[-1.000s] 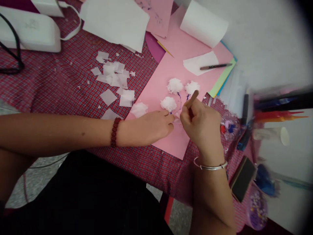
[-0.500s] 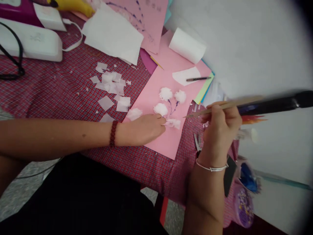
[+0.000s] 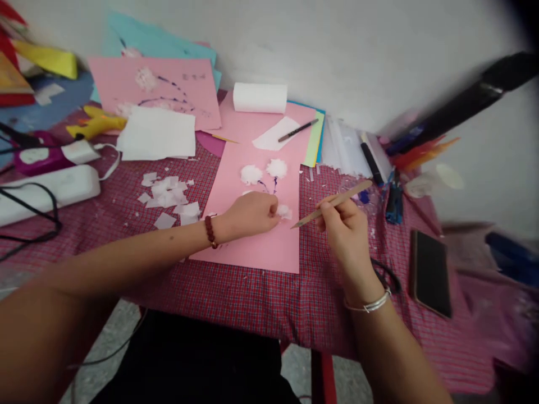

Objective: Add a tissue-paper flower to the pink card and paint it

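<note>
A pink sheet of paper (image 3: 252, 252) lies before me, with fluffy white tissue blossoms (image 3: 277, 168) and dark purple stem marks (image 3: 275, 184) on it. My left hand (image 3: 255, 213) rests over the sheet, fingers curled and pinched at the edge of a crumpled piece of white tissue paper (image 3: 285, 212). It partly covers another blossom. In my right hand (image 3: 343, 224) is a pointed wooden stick (image 3: 349, 192), pinched between thumb and fingers. Its tip hovers just right of the tissue, near the sheet's right edge. Loose tissue squares (image 3: 168, 192) lie left of the sheet.
Behind are a white roll (image 3: 260, 98), a black pen (image 3: 298, 130), stacked white paper (image 3: 158, 134) and a pink picture (image 3: 164, 84). A power strip (image 3: 54, 193) lies left. On the right are a phone (image 3: 430, 273), a marker (image 3: 371, 164) and a blue-handled tool (image 3: 394, 201).
The view has turned, bringing the phone and more of the back wall into sight. My right hand's stick has tilted, its tip lower and closer to the tissue. My left hand stays at the tissue.
</note>
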Action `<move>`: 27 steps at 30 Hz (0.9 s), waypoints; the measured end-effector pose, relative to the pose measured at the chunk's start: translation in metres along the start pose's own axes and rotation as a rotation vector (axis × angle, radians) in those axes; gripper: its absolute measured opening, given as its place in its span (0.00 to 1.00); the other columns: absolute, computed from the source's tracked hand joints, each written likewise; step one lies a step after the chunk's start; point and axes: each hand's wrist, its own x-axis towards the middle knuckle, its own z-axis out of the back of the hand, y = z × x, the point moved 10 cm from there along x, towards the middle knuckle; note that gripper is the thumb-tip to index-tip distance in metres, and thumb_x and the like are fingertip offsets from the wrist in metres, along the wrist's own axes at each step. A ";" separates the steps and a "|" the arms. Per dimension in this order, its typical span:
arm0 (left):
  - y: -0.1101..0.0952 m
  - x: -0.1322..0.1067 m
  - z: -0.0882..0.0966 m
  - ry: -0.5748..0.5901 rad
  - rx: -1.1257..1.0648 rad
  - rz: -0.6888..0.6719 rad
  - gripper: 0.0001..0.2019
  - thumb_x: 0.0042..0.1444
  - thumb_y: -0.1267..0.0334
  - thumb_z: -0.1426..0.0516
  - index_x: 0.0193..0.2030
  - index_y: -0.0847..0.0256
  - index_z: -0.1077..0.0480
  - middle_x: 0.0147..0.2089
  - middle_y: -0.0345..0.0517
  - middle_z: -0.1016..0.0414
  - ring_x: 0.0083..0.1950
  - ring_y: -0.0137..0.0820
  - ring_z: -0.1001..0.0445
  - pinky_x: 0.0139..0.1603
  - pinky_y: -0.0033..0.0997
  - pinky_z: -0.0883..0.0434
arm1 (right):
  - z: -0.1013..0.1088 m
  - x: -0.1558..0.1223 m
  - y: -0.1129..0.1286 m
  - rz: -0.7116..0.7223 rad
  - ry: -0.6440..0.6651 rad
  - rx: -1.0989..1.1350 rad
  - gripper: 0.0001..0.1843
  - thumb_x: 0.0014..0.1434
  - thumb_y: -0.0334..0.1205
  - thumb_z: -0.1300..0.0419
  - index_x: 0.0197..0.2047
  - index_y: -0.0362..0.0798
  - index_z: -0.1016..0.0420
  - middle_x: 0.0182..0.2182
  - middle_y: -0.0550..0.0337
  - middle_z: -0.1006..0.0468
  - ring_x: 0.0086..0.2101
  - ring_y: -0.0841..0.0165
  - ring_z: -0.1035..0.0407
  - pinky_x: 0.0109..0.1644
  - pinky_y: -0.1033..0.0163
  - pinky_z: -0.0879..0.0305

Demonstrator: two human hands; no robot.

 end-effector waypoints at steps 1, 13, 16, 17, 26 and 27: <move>0.001 0.002 0.000 0.013 0.007 -0.015 0.08 0.53 0.65 0.46 0.31 0.63 0.26 0.30 0.46 0.23 0.30 0.30 0.29 0.29 0.29 0.40 | -0.001 -0.001 -0.002 -0.003 -0.001 0.013 0.06 0.60 0.40 0.42 0.31 0.50 0.28 0.19 0.66 0.31 0.20 0.71 0.37 0.23 0.64 0.41; -0.032 0.025 -0.012 0.238 0.498 -0.448 0.11 0.63 0.68 0.49 0.34 0.64 0.27 0.37 0.49 0.26 0.36 0.32 0.28 0.30 0.31 0.41 | 0.010 -0.002 -0.007 0.052 -0.026 0.061 0.06 0.58 0.41 0.40 0.35 0.50 0.23 0.21 0.64 0.26 0.21 0.69 0.33 0.25 0.63 0.36; -0.022 0.031 0.011 0.215 0.431 -0.407 0.08 0.62 0.67 0.47 0.39 0.62 0.25 0.40 0.48 0.25 0.40 0.33 0.27 0.33 0.31 0.39 | 0.014 -0.005 -0.006 0.071 -0.042 0.059 0.04 0.57 0.40 0.37 0.35 0.53 0.21 0.21 0.61 0.25 0.21 0.67 0.32 0.25 0.60 0.36; -0.016 0.030 0.024 0.189 0.395 -0.381 0.08 0.61 0.67 0.46 0.40 0.62 0.25 0.41 0.48 0.24 0.40 0.33 0.27 0.35 0.31 0.38 | 0.015 -0.005 -0.008 0.068 -0.041 0.056 0.04 0.57 0.39 0.37 0.35 0.54 0.20 0.22 0.59 0.24 0.22 0.66 0.31 0.25 0.59 0.35; 0.030 -0.077 0.074 0.259 0.237 -0.224 0.07 0.58 0.71 0.46 0.36 0.64 0.26 0.36 0.46 0.25 0.37 0.30 0.28 0.39 0.29 0.34 | 0.010 -0.003 -0.023 0.007 -0.031 0.129 0.04 0.54 0.40 0.35 0.31 0.58 0.17 0.21 0.53 0.26 0.21 0.64 0.32 0.26 0.53 0.36; 0.033 -0.089 0.070 0.267 0.232 -0.239 0.07 0.59 0.70 0.45 0.37 0.64 0.26 0.37 0.47 0.24 0.40 0.31 0.27 0.41 0.29 0.33 | 0.010 -0.003 -0.025 -0.003 -0.039 0.130 0.04 0.54 0.40 0.34 0.31 0.58 0.17 0.21 0.53 0.26 0.21 0.64 0.32 0.26 0.53 0.36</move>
